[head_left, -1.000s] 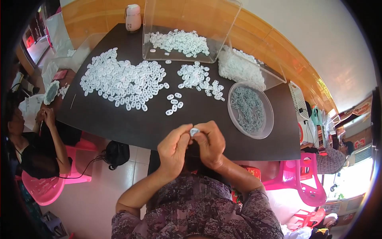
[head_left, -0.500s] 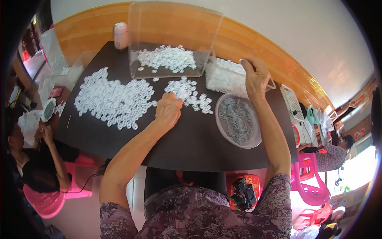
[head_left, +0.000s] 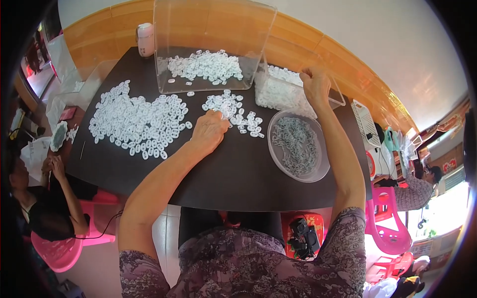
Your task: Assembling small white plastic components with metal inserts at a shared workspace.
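Note:
My left hand [head_left: 210, 130] is closed, fingers curled at the near edge of a small pile of white oval plastic pieces with two holes [head_left: 224, 103]. Whatever its fingertips hold is hidden beneath the hand. My right hand [head_left: 316, 89] is raised over the near right side of a clear plastic box [head_left: 278, 93] of white pieces. Its thumb and fingers are pinched together, with a speck of white at the tips too small to name. Below the right forearm stands a round clear tub [head_left: 325, 166] of small grey metal parts [head_left: 295, 145].
A large pile of white oval pieces [head_left: 139, 119] covers the table's left side. Behind stands a clear bin on its side [head_left: 208, 30], with more pieces inside, beside a pink bottle [head_left: 145, 39]. A person [head_left: 49, 193] sits at left; a pink chair [head_left: 390, 223] is at right.
My right hand's fingers have drawn closer together, and the white piece earlier plain at their tips is barely visible. My left hand stays at the small pile. The whole view has shifted slightly.

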The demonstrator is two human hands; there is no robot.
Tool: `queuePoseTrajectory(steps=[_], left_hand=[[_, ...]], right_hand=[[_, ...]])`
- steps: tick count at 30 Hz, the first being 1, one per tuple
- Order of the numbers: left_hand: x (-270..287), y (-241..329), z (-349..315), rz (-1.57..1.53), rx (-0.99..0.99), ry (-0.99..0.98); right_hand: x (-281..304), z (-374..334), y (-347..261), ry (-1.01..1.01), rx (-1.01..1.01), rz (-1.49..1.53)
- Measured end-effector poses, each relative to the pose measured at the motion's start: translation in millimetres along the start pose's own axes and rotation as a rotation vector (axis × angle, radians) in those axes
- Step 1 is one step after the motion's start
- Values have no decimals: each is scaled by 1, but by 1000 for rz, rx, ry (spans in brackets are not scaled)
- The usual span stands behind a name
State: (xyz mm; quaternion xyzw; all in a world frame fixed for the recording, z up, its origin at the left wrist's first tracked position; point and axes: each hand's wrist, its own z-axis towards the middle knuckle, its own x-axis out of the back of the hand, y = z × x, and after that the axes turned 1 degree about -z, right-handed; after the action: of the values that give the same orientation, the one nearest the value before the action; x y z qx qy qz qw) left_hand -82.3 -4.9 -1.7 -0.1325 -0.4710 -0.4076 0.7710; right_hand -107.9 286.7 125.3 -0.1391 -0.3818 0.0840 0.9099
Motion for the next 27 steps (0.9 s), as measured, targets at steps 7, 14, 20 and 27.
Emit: queuePoseTrajectory(steps=[7, 14, 20, 27], left_hand=[[11, -12, -11, -335, 166, 83], [25, -9, -16, -255, 206, 146], [22, -8, -18, -265, 246, 119], [-4, -2, -10, -99, 164, 91]], right_hand=[[16, -60, -49, 46, 332, 144], [-35, -149, -82, -365, 476, 363], [-66, -164, -85, -433, 504, 338], [-63, -167, -94, -393, 627, 174]])
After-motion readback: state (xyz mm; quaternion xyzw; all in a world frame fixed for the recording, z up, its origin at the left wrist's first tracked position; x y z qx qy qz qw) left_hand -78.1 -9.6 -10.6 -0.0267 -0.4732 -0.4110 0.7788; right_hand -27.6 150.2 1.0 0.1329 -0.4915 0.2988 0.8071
